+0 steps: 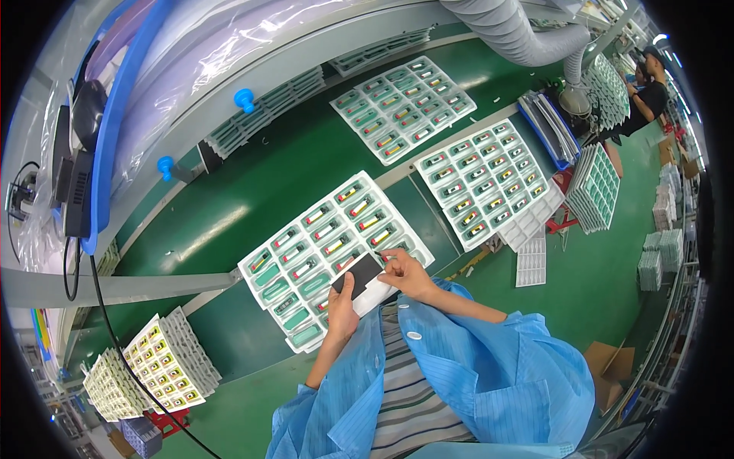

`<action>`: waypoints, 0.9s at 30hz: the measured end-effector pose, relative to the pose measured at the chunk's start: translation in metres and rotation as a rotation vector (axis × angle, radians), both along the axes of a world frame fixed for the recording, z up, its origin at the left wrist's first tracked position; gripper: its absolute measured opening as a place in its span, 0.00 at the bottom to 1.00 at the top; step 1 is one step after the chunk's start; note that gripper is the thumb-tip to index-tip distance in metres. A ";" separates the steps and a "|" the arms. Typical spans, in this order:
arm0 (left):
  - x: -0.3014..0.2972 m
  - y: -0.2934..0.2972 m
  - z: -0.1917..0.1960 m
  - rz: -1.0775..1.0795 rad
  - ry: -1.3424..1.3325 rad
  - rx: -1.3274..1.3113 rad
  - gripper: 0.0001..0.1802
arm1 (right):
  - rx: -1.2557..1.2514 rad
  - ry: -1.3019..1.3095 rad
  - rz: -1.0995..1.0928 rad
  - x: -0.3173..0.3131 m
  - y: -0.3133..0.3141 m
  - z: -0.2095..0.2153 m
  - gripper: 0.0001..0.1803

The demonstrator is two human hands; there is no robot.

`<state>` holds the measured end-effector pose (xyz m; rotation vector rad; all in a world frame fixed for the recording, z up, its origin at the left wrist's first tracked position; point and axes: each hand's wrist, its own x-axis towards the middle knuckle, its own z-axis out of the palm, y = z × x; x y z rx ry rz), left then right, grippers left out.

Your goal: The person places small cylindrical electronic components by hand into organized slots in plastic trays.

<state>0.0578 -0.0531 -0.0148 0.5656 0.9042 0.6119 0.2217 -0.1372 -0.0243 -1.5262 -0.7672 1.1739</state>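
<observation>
My left hand (342,309) is closed on a dark sheet with white backing (358,277), its thumb lying on the dark face. At the sheet's right edge, my right hand (407,275) is in a pinch; a tiny dark piece shows by its fingertips, too small to name. Both hands are over the near edge of a white moulded tray (248,268). Many of its pockets hold small oblong parts (334,245) with white, yellow and red bands. Towards its lower left, several pockets show only green or a dark part.
Filled trays (419,166) lie on the green bench (199,206) farther off and to the right. A blue bin (562,157) of papers stands at the right. Tray stacks (200,367) rise at the lower left. A grey duct (508,34) hangs overhead. Another person (650,96) is far right.
</observation>
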 end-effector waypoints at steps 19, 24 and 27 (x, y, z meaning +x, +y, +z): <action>0.079 0.060 -0.010 0.088 0.145 0.024 0.16 | 0.085 -0.069 -0.096 0.133 0.018 -0.020 0.28; 0.155 0.145 -0.032 0.104 0.165 0.163 0.22 | 0.144 -0.489 -0.223 0.294 0.052 -0.091 0.26; 0.197 0.196 -0.062 0.100 0.186 0.266 0.21 | 0.160 -0.684 -0.281 0.387 0.093 -0.105 0.27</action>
